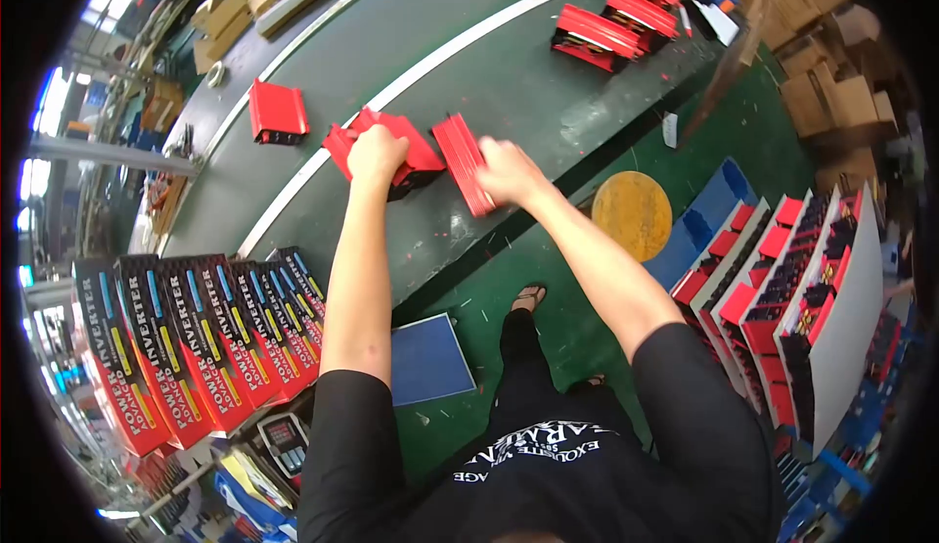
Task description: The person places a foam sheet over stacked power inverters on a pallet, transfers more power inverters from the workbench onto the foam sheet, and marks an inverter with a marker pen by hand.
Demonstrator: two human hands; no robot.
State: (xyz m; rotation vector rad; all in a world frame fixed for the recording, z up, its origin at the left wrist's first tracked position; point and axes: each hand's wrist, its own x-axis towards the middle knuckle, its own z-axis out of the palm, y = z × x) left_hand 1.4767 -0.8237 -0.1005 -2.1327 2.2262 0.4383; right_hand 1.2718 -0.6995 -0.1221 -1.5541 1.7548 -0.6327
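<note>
On the dark green workbench, my left hand (377, 155) is closed over the near edge of a red inverter unit (419, 155), thumb and fingers on its top. Beside it, my right hand (509, 173) grips the right side of a second, ribbed red inverter (458, 157), which stands tilted over the bench. A narrow gap separates the two units. Further left on the bench sits another red inverter (278, 111) that neither hand touches. My fingertips are partly hidden behind the red casings.
Several red inverters (597, 34) stand grouped at the bench's far right. Printed power inverter boxes (210, 338) are lined up at the left. A round yellow stool (632, 216) and a blue bin (709, 220) stand right, near white racks (831, 318) of red parts. Cardboard boxes (822, 83) are stacked behind.
</note>
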